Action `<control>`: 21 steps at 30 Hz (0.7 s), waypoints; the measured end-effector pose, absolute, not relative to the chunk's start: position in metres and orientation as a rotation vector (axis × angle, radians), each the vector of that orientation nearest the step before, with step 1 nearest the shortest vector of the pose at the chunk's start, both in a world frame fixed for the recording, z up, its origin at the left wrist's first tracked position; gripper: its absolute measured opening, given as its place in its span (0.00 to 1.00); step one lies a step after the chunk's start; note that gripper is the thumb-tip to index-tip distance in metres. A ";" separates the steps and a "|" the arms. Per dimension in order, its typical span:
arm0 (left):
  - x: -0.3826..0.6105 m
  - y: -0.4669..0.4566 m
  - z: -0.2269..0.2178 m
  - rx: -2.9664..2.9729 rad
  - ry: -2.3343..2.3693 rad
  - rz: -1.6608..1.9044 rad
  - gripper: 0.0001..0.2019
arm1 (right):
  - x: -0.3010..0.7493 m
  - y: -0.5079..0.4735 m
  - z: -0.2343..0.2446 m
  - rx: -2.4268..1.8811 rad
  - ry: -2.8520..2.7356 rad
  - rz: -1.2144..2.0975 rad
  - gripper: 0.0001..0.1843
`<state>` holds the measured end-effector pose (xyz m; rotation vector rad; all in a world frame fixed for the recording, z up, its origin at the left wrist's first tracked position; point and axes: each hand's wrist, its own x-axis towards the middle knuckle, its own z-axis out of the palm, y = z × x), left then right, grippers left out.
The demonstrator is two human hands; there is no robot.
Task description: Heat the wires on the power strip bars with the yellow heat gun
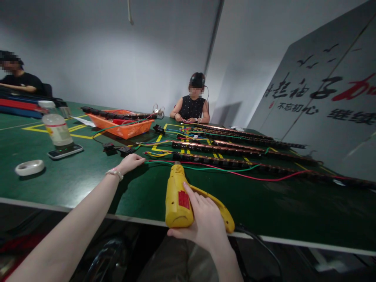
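Where the pale near edge of the green desk (pixel 282 215) crosses in front of the person, one yellow heat gun (pixel 174 188) is held, rear end at the border, nozzle directed inward. Room for moving: green surface extends right of the gun as far as a loose red wire (pixel 264 179); a further stretch lies left, around a white oval object (pixel 29 167). Limits beyond: long dark strips (pixel 211 159) with coppery sides, side by side, running off to the right; an orange basket (pixel 129 133) past the left hand (pixel 131 163); black connectors (pixel 126 150) close to its knuckles.

Gun, appearance: smooth yellow casing, slotted near a short metallic nozzle; red rectangular patch on the flank; curved handle on the right side; black cord (pixel 264 246) trailing over the edge. Contact between nozzle and nearest strip cannot be told.

Hands, two: right hand (pixel 205 213) wrapped about the gun, index finger laid along its casing; left hand with fingertips pinched together on the ends of the red wire and a green wire (pixel 211 169).
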<state>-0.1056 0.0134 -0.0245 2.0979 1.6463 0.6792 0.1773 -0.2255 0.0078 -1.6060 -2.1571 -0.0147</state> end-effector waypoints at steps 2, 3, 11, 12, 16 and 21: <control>-0.104 0.011 -0.023 2.100 1.655 0.669 0.23 | 0.188 -0.227 0.006 -1.629 -2.133 -0.058 0.64; -0.104 0.011 -0.022 2.101 1.661 0.665 0.23 | 0.193 -0.227 0.005 -1.642 -2.120 -0.082 0.63; -0.100 0.006 -0.019 2.091 1.654 0.719 0.21 | 0.216 -0.233 0.000 -1.709 -2.017 -0.267 0.59; -0.100 0.005 -0.018 2.089 1.658 0.726 0.21 | 0.216 -0.233 0.000 -1.710 -2.014 -0.277 0.59; -0.098 0.002 -0.015 2.071 1.678 0.724 0.20 | 0.208 -0.232 -0.001 -1.733 -2.012 -0.292 0.58; -0.099 0.004 -0.017 2.088 1.687 0.694 0.20 | 0.185 -0.230 -0.001 -1.714 -1.990 -0.290 0.61</control>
